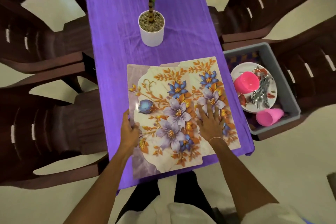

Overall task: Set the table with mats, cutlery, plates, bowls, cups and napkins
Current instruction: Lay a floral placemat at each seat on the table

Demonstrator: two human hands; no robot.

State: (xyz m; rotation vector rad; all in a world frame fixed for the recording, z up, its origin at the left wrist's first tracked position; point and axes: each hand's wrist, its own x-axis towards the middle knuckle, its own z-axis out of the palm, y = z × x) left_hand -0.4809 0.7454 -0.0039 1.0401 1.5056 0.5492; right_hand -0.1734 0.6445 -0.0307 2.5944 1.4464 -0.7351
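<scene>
Two floral mats lie overlapped on the near end of the purple table. The upper mat covers the left side and the lower mat sticks out at the right. My left hand grips the left edge of the upper mat, thumb on top. Spread flat with straight fingers, my right hand presses on the mats near the right side. A grey tub on a chair at the right holds a white plate, cutlery, a pink bowl and a pink cup.
A potted plant in a white pot stands mid-table beyond the mats. Brown plastic chairs flank both long sides of the narrow table. The tub's chair sits close to the table's right edge.
</scene>
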